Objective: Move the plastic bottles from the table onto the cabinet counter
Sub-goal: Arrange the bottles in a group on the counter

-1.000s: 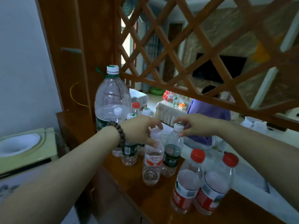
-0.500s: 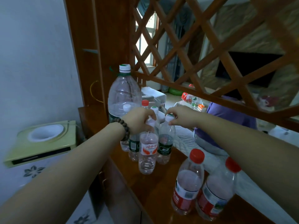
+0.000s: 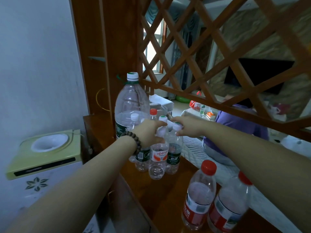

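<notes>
A cluster of small clear plastic bottles stands on the wooden cabinet counter [image 3: 168, 195]. My left hand [image 3: 151, 133], with a bead bracelet at the wrist, grips the neck of the red-and-white-label bottle [image 3: 159, 158], which rests on the counter. My right hand [image 3: 188, 126] pinches the white cap of the green-label bottle [image 3: 174, 153] beside it. Behind them stand a large jug [image 3: 130, 106] with a white cap and more small bottles [image 3: 142, 157]. Two red-cap bottles [image 3: 199, 195] [image 3: 230, 206] stand nearer, at the right.
A wooden lattice screen [image 3: 202, 52] rises behind the counter. A yellow-topped water dispenser [image 3: 45, 155] stands at the left against the wall. Beyond the lattice a person in purple [image 3: 239, 125] sits by a low table with small items.
Both hands have carried their bottles further back and set them against the cluster by the large jug. The camera view has shifted closer and to the left.
</notes>
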Demonstrator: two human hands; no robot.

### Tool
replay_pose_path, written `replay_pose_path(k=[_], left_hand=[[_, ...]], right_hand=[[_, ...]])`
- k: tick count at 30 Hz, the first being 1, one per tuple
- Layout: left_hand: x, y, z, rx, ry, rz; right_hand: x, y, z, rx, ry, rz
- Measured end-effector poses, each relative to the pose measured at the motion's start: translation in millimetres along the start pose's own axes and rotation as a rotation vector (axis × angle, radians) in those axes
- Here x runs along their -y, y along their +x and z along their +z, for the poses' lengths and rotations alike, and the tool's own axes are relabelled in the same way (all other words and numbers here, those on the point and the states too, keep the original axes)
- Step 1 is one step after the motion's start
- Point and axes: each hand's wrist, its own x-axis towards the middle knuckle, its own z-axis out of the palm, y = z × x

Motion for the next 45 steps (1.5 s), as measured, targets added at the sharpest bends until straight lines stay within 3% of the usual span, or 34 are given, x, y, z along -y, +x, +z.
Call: replay_pose_path(k=[9,15,18,24,28,37,45], left_hand=[[-39.2,-32.5,-5.4,-0.182,-0.237,0.211],[-81.7,-62.3,35.0,0.19,-0.396,0.252],[-87.5,-68.8,63.5,0.239,-0.382,0.273],[-83.3,-70.2,75.5,0.102,-0.355,0.215],[-72.9,-69.1,63.3,0.001,-0.366,0.143],[-43.6,-70.1,60.0,-0.205,-0.332,-0.097],[-41.5,-65.8,77.9,-0.298,-0.314,-0.199]], right_hand=[[-2.8,-85.5,-27.5,-0.076,0.1,0.045],[-13.3,-175.0,-11.3,-0.284,0.413,0.115],[-19.2,-206.7,18.0,-0.334,0.518,0.224],[-28.2,-231.6,61.0,-0.215,0.666,0.317],[-28.0,-211.9,64.6,-0.311,0.693,0.314],[-2.6,-116.6,54.1,-0.283,0.566,0.153],[-6.8,-84.1,65.8,-0.233,0.603,0.111]])
